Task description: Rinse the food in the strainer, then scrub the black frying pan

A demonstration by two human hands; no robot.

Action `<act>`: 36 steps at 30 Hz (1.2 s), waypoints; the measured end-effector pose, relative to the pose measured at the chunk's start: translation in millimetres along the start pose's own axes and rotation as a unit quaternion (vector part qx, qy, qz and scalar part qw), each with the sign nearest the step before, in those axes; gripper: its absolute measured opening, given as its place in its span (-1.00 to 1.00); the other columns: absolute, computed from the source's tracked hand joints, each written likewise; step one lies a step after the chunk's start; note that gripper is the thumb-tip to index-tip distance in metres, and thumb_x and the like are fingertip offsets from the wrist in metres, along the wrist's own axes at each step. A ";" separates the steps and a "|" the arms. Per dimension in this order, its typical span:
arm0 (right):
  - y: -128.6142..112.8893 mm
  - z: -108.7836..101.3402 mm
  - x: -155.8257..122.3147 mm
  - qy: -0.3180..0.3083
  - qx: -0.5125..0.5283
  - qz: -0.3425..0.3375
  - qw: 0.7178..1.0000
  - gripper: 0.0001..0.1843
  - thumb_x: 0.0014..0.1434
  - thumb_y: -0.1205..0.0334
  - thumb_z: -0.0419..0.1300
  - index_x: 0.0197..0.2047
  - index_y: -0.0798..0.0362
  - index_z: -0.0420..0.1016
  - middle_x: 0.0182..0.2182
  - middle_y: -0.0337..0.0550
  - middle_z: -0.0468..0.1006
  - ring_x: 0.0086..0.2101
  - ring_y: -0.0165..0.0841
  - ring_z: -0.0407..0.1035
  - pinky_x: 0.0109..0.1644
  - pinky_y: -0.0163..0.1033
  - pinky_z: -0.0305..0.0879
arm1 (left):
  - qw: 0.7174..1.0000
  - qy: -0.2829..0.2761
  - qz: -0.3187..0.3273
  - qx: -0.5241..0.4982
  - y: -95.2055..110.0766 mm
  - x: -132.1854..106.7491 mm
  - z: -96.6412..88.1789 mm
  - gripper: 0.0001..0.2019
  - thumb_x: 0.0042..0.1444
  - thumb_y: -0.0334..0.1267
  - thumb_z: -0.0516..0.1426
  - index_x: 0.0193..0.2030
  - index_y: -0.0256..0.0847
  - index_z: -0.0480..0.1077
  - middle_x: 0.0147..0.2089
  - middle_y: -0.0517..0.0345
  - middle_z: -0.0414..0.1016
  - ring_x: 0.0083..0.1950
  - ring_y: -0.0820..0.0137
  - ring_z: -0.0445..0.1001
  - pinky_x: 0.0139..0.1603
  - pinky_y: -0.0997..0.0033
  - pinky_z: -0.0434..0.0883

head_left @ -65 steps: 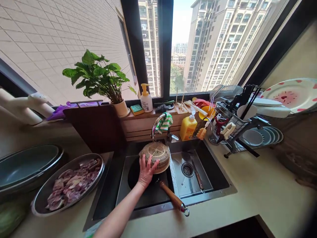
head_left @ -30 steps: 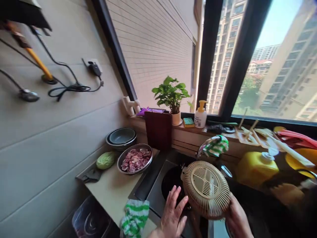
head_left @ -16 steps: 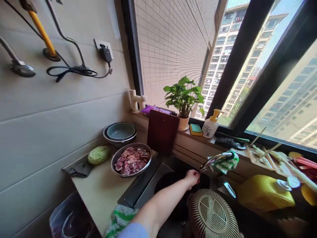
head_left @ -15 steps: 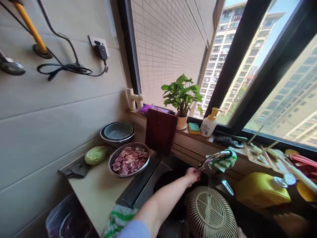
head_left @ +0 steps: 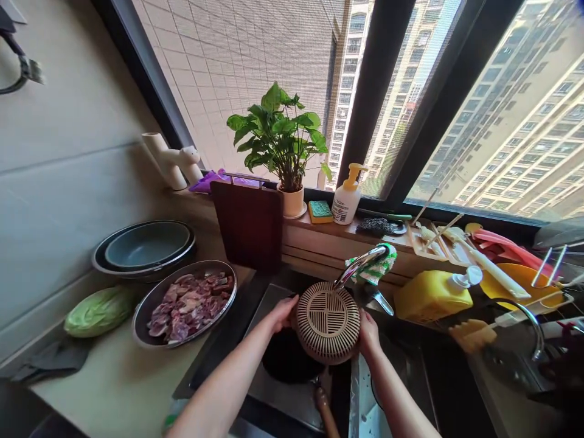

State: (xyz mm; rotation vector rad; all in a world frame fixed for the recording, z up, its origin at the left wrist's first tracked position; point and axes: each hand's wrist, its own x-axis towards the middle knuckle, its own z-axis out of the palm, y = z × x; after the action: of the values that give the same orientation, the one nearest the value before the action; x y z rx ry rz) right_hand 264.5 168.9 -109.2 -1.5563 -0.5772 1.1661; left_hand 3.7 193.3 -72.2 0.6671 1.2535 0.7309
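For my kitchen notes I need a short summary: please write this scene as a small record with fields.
held: beige slotted basket, base up, near the faucet
left grip: on the basket's left side
right grip: on its right side
below basket: black pan
left counter: bowl of raw meat, cabbage
sill: potted plant, sponge, pump bottle

Round beige slotted basket (head_left: pixel 327 319), upturned, above sink (head_left: pixel 283 398)

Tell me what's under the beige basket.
A black pan shows below the basket, its wooden handle reaching the picture's bottom edge. The basket covers part of the pan; anything inside the basket cannot be seen.
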 end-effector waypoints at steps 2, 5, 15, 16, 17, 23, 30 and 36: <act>-3.6 13.8 11.1 -0.004 -0.024 0.002 1.000 -0.66 -0.12 -0.06 0.17 -0.41 0.05 0.46 -0.43 -0.13 0.58 -0.26 -0.19 0.43 -0.14 -0.18 0.31 | 0.999 -0.001 -0.003 -0.053 -12.6 -4.4 -12.0 -0.57 -0.03 0.11 0.19 -0.34 -0.31 0.42 -0.44 0.00 0.51 -0.34 0.21 0.51 -0.29 0.17 0.43; -11.3 29.4 20.3 -0.012 -0.056 -0.009 0.998 -0.59 -0.07 -0.07 0.15 -0.29 0.08 0.50 -0.22 -0.06 0.59 -0.09 -0.16 0.38 0.01 -0.15 0.23 | 0.992 0.018 0.018 -0.125 -22.4 -4.1 -14.5 -0.63 -0.01 0.04 0.21 -0.39 -0.31 0.39 -0.43 -0.03 0.51 -0.29 0.20 0.52 -0.27 0.20 0.44; -27.0 95.5 -11.7 -0.083 -0.074 -0.095 0.989 -0.71 -0.03 0.09 0.24 -0.25 0.05 0.54 0.10 -0.02 0.40 0.23 -0.10 0.03 0.31 -0.05 -0.19 | 0.974 0.084 0.167 -0.123 -9.1 -15.4 34.6 -0.59 -0.04 0.05 0.21 -0.22 -0.24 0.30 -0.25 0.05 0.50 -0.18 0.31 0.48 -0.10 0.29 0.40; -28.6 100.3 -18.0 -0.095 -0.060 -0.090 0.990 -0.68 0.01 0.03 0.19 -0.24 0.06 0.54 0.06 -0.01 0.45 0.18 -0.11 0.14 0.27 -0.05 -0.07 | 0.975 0.079 0.182 -0.097 -7.4 -19.8 38.8 -0.60 -0.04 0.03 0.21 -0.20 -0.25 0.31 -0.23 0.05 0.50 -0.15 0.29 0.47 -0.09 0.30 0.39; -30.7 103.5 -24.4 -0.107 -0.035 -0.077 0.991 -0.64 0.04 -0.02 0.15 -0.22 0.06 0.54 0.01 -0.02 0.49 0.12 -0.12 0.24 0.22 -0.05 0.06 | 0.976 0.080 0.193 -0.067 -6.1 -23.6 42.9 -0.62 -0.03 -0.01 0.21 -0.20 -0.25 0.32 -0.23 0.05 0.50 -0.14 0.28 0.46 -0.08 0.30 0.38; -51.8 80.9 -53.4 -0.190 0.134 -0.025 0.972 -0.56 -0.12 -0.03 0.31 -0.19 0.04 0.57 -0.16 -0.14 0.60 -0.03 -0.18 0.40 0.15 -0.09 0.21 | 0.963 0.158 0.190 0.106 1.6 -14.9 91.8 -0.82 -0.01 -0.31 0.18 -0.24 -0.23 0.32 -0.28 0.03 0.48 -0.22 0.27 0.44 -0.15 0.33 0.32; -46.6 -10.8 -69.9 -0.096 0.152 0.051 0.982 -0.51 -0.28 0.03 0.43 -0.25 0.09 0.60 -0.21 -0.05 0.62 -0.07 -0.18 0.44 0.10 -0.14 0.31 | 0.929 0.157 0.228 0.246 20.0 -8.1 155.5 -0.75 0.01 -0.48 0.08 -0.13 -0.28 0.36 -0.16 -0.13 0.50 -0.11 0.18 0.47 -0.09 0.30 0.32; -1.4 -96.7 -96.3 -0.036 0.155 0.147 0.976 -0.50 -0.43 0.09 0.49 -0.33 0.11 0.61 -0.21 0.04 0.61 -0.07 -0.09 0.44 -0.03 -0.18 0.43 | 0.847 0.077 0.323 0.415 -14.4 -71.5 114.1 -0.79 0.10 -0.48 0.03 -0.44 -0.18 0.42 -0.44 0.07 0.45 -0.20 0.21 0.44 0.18 0.02 0.14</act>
State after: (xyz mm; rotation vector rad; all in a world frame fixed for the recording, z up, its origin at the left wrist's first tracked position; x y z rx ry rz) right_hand 311.8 45.7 -74.5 -1.3632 -0.1987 1.4643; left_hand 106.5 122.2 -19.9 1.8407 1.4983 0.7718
